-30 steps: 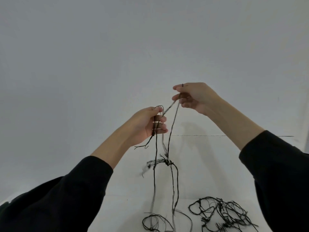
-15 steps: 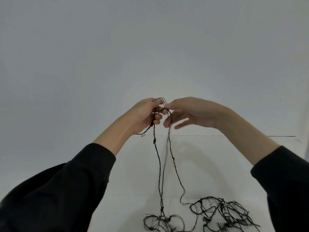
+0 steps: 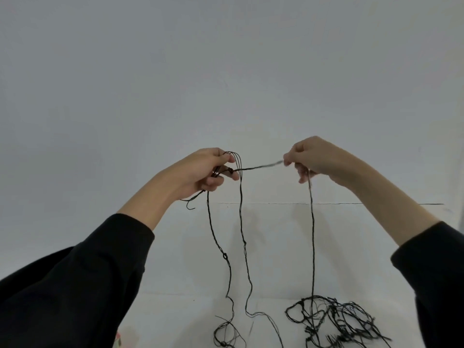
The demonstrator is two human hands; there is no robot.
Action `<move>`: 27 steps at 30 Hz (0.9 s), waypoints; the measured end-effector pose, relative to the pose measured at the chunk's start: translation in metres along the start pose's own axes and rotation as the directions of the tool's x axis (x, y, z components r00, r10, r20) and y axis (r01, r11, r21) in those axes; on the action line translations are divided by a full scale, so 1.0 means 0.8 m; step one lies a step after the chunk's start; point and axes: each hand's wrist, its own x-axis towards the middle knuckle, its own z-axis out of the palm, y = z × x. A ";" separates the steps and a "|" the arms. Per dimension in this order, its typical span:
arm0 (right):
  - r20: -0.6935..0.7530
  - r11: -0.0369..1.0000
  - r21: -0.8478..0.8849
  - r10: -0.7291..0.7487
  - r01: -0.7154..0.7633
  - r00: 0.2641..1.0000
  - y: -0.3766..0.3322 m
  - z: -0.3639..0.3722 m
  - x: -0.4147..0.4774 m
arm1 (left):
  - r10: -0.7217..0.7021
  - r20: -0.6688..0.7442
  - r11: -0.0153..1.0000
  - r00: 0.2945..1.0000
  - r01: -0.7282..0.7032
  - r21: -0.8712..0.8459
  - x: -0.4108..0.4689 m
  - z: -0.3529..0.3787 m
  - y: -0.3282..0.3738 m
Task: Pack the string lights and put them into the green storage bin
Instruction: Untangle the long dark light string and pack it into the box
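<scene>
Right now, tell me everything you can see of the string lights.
The string lights are a thin, dark, twisted wire with small knots or bulbs along it. The left hand holds several gathered loops, with strands hanging down. A taut stretch runs across to the right hand, which pinches it; from there the wire drops to a loose tangled heap on the white table. No bulbs look lit.
</scene>
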 end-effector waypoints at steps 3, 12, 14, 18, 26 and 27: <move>0.299 0.994 -0.105 0.001 0.032 0.954 -0.007 0.007 -0.010 | 0.061 -0.005 0.998 0.998 -0.061 -0.004 0.005 0.006 0.011; 0.268 0.953 0.303 -0.110 0.025 0.957 -0.020 0.021 -0.008 | 0.069 0.038 0.996 0.997 -0.071 0.050 0.012 0.017 0.018; 0.134 0.871 0.490 -0.109 0.030 0.985 -0.017 0.004 -0.004 | 0.039 0.023 0.998 0.999 -0.040 0.053 0.011 0.006 0.009; -0.072 0.920 0.391 0.007 0.022 0.997 0.002 -0.034 0.001 | 0.027 -0.028 0.999 0.999 -0.026 0.035 0.010 -0.019 -0.010; 0.266 0.973 -0.156 -0.122 0.168 0.956 -0.021 0.014 -0.017 | 0.109 0.044 0.993 0.993 -0.111 0.029 0.021 0.018 0.016; 0.276 0.983 -0.058 -0.150 0.172 0.949 -0.025 0.023 -0.017 | 0.108 0.058 0.994 0.992 -0.110 0.028 0.023 0.024 0.018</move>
